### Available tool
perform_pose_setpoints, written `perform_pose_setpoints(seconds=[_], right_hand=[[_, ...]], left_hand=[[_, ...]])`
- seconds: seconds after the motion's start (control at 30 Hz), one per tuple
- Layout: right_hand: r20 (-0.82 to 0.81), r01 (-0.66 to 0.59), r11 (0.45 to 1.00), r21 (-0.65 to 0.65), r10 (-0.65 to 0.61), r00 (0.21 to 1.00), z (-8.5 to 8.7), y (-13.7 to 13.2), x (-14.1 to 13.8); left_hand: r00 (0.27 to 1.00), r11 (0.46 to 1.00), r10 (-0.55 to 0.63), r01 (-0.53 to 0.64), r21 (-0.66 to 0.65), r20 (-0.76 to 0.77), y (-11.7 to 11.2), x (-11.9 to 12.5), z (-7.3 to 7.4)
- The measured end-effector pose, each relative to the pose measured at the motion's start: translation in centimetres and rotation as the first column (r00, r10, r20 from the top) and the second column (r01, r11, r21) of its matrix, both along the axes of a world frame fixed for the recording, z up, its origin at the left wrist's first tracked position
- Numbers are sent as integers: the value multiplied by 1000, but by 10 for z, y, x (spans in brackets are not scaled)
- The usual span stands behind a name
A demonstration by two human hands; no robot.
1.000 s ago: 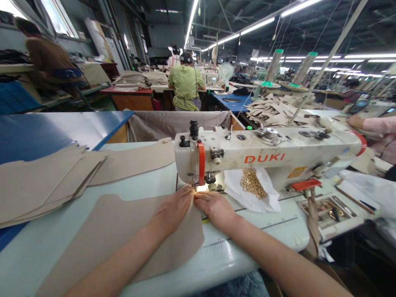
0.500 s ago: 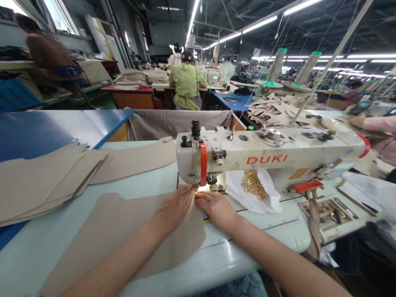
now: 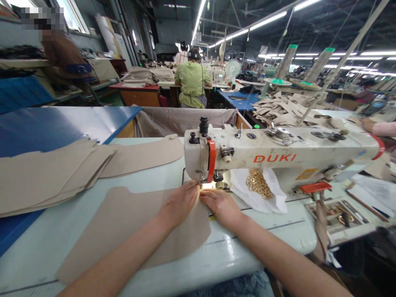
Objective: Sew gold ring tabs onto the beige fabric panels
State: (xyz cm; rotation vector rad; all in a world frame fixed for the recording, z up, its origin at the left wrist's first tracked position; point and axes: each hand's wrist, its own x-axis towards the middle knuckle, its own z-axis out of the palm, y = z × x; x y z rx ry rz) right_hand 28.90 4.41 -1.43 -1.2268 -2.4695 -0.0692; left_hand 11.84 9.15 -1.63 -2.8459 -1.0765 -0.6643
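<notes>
A flat beige cut panel (image 3: 130, 225) lies on the pale sewing table (image 3: 40, 251), its right end under the needle of a white DUKI sewing machine (image 3: 278, 159). My left hand (image 3: 181, 202) rests palm down on the panel, its fingertips at the lit needle area. My right hand (image 3: 221, 206) lies flat beside it on the panel's right edge, fingers pointing at the presser foot. Both hands press the material and grip nothing.
A stack of beige panels (image 3: 46, 177) lies at the left. A white bag with gold chain (image 3: 258, 185) sits under the machine arm; a tool tray (image 3: 337, 212) is at the right. Thread cones (image 3: 284, 62) stand behind. Other workers sit ahead (image 3: 192, 82) and far left (image 3: 64, 53).
The view has shifted slightly, so everything sits a little further right. My hands stay together at the needle on the panel, in the same pose.
</notes>
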Motion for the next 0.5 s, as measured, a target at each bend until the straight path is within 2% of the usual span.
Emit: perform_pose_setpoints(seconds=[0.13,0.27,0.37,0.5], right_hand=[[17,-71,997,17,70,997,2,-6,-5],[8,-206,976,72,206,979,2,-24,-23],[-40,-238,966,97,243,969,1,-37,-35],[-98,-225,967,121,238,966,2,-44,-39]], left_hand=[[999,999,-41,41,29,2,-9,-11,0],[997,998,-59,58,38,46,-34,-35,-1],[997,1000,-21,23,-16,77,-52,-50,1],[990,993,86,-76,-94,116,-79,-68,9]])
